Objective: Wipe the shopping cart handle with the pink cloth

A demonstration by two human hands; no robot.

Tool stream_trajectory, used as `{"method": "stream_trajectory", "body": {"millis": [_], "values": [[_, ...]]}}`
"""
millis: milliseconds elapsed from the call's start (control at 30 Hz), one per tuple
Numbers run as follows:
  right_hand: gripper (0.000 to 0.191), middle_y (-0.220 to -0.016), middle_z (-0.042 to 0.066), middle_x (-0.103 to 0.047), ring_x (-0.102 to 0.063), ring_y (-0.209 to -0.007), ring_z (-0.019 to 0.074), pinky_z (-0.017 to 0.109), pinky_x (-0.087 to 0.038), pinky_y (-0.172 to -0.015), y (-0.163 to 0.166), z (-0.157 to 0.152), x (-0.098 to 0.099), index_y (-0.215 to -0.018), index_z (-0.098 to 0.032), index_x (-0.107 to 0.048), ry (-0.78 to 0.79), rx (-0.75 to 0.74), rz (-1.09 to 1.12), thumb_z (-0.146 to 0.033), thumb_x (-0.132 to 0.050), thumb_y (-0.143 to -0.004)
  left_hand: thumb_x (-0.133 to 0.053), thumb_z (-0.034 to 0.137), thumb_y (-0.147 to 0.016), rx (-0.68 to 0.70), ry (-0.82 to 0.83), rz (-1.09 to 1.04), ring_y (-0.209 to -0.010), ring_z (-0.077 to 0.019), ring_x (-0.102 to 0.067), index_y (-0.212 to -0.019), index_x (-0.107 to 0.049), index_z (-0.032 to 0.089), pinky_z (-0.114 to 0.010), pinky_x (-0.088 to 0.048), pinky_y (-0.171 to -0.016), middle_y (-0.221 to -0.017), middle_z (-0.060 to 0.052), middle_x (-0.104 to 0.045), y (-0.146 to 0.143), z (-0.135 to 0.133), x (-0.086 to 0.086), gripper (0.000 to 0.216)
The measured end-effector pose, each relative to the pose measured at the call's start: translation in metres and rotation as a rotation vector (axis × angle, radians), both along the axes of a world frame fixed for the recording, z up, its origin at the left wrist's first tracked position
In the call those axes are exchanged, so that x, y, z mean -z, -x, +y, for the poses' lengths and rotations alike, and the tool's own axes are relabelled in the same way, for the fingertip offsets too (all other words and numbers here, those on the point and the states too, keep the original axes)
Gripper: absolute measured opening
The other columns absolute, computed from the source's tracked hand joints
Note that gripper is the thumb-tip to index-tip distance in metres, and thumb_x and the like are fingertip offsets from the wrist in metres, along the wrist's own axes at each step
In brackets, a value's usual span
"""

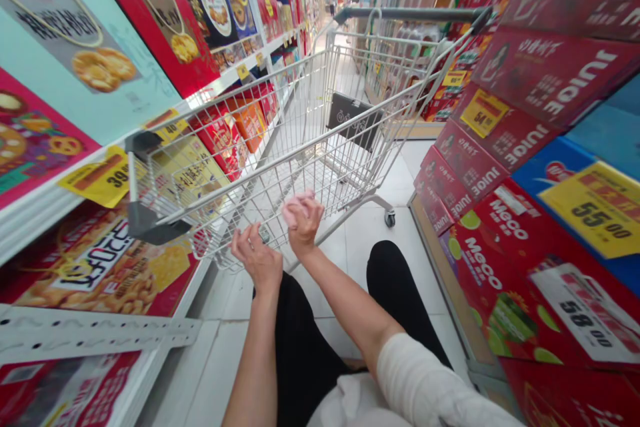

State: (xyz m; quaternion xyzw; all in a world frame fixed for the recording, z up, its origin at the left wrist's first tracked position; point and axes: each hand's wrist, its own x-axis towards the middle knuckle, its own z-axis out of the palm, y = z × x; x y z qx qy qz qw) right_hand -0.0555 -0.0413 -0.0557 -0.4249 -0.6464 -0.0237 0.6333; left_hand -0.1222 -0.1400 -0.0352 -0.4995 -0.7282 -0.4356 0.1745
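A metal wire shopping cart (320, 167) stands at an angle across the aisle in front of me. My right hand (305, 230) is closed around a crumpled pink cloth (296, 205) and holds it against the cart's near wire side. To its left, my left hand (260, 265) has its fingers curled at the lower wires of the same side, gripping them. The cart's basket shows only bare wires and a dark sign panel (354, 121). My knees are bent below the cart.
Shelves (120, 333) of boxed snacks run along the left, close to the cart's grey corner bumper (155, 223). Stacked red drink cartons (500, 233) with yellow price tags line the right. A caster wheel (389, 218) rests on the white tile floor (220, 353).
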Motion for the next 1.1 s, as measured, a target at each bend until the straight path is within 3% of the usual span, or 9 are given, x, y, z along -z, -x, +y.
{"method": "stream_trajectory", "body": {"millis": [167,233,367,433,533,667,833,1033,1100], "values": [[0.006,-0.109,0.008,-0.070,-0.057,-0.112,0.0231,0.045,-0.052,-0.110,0.003,-0.013,0.009,-0.094,-0.028,-0.080,-0.150,-0.335,-0.269,-0.031,-0.082,-0.089,-0.044,0.009,-0.089,0.012,0.006,0.003,-0.150,-0.0341,-0.037,-0.138,-0.059,0.011,-0.060,-0.027,-0.129,-0.137,-0.021,-0.058,0.005,-0.005,-0.001,0.051],[0.006,-0.109,0.010,-0.068,-0.059,-0.111,0.0234,0.044,-0.053,-0.104,-0.019,0.002,0.005,-0.094,-0.026,-0.080,-0.122,-0.254,-0.187,-0.031,-0.079,-0.092,-0.042,0.005,-0.086,0.035,0.037,0.009,-0.151,-0.0336,-0.036,-0.141,-0.058,0.011,-0.059,-0.025,-0.130,-0.139,-0.021,-0.057,0.005,-0.008,-0.002,0.058],[0.016,-0.108,0.011,-0.060,-0.062,-0.107,0.0242,0.045,-0.056,-0.096,-0.054,0.034,-0.025,-0.096,-0.021,-0.079,-0.113,0.130,0.182,-0.024,-0.064,-0.100,-0.042,0.002,-0.082,0.001,0.007,0.003,-0.150,-0.0343,-0.038,-0.138,-0.060,0.009,-0.059,-0.025,-0.130,-0.136,-0.020,-0.058,0.001,-0.006,-0.002,0.060],[0.014,-0.112,0.011,-0.058,-0.062,-0.110,0.0252,0.046,-0.057,-0.099,-0.055,0.038,-0.045,-0.100,-0.023,-0.079,-0.176,0.123,0.145,-0.026,-0.065,-0.099,-0.043,0.002,-0.080,-0.019,-0.014,-0.016,-0.151,-0.0351,-0.037,-0.138,-0.060,0.009,-0.061,-0.023,-0.131,-0.135,-0.021,-0.057,-0.003,-0.003,-0.001,0.060],[0.013,-0.121,0.009,-0.059,-0.058,-0.123,0.0268,0.048,-0.054,-0.110,-0.039,0.033,-0.063,-0.108,-0.029,-0.079,-0.210,-0.080,-0.102,-0.033,-0.072,-0.097,-0.044,0.003,-0.080,-0.016,-0.020,-0.020,-0.151,-0.0356,-0.035,-0.139,-0.059,0.008,-0.061,-0.023,-0.130,-0.136,-0.022,-0.056,-0.004,-0.002,0.000,0.061],[0.010,-0.118,0.008,-0.062,-0.056,-0.123,0.0255,0.046,-0.055,-0.111,-0.014,0.017,-0.047,-0.101,-0.029,-0.079,-0.215,-0.085,-0.196,-0.035,-0.077,-0.093,-0.043,0.003,-0.081,0.012,-0.015,-0.012,-0.150,-0.0348,-0.037,-0.138,-0.061,0.009,-0.059,-0.024,-0.130,-0.136,-0.021,-0.057,0.000,-0.004,0.001,0.060],[0.008,-0.109,0.009,-0.067,-0.058,-0.114,0.0226,0.043,-0.056,-0.108,-0.012,0.002,-0.016,-0.096,-0.026,-0.078,-0.235,-0.133,-0.131,-0.032,-0.080,-0.091,-0.043,0.002,-0.080,0.010,-0.018,-0.040,-0.148,-0.0340,-0.040,-0.135,-0.063,0.012,-0.059,-0.027,-0.129,-0.134,-0.019,-0.059,0.005,-0.004,-0.001,0.059],[0.014,-0.117,0.010,-0.066,-0.058,-0.118,0.0247,0.046,-0.053,-0.111,-0.009,0.001,-0.035,-0.105,-0.028,-0.079,-0.108,-0.173,-0.161,-0.035,-0.077,-0.094,-0.044,0.002,-0.078,0.007,-0.005,-0.049,-0.150,-0.0340,-0.039,-0.136,-0.062,0.013,-0.059,-0.024,-0.130,-0.136,-0.019,-0.058,0.003,-0.004,-0.002,0.062],[0.015,-0.118,0.011,-0.065,-0.057,-0.120,0.0257,0.048,-0.053,-0.111,-0.004,0.000,-0.030,-0.107,-0.029,-0.079,-0.107,-0.153,-0.162,-0.034,-0.077,-0.094,-0.045,0.002,-0.078,0.018,0.004,-0.048,-0.150,-0.0337,-0.038,-0.137,-0.061,0.013,-0.058,-0.025,-0.130,-0.138,-0.019,-0.058,0.003,-0.005,-0.002,0.063]]}}
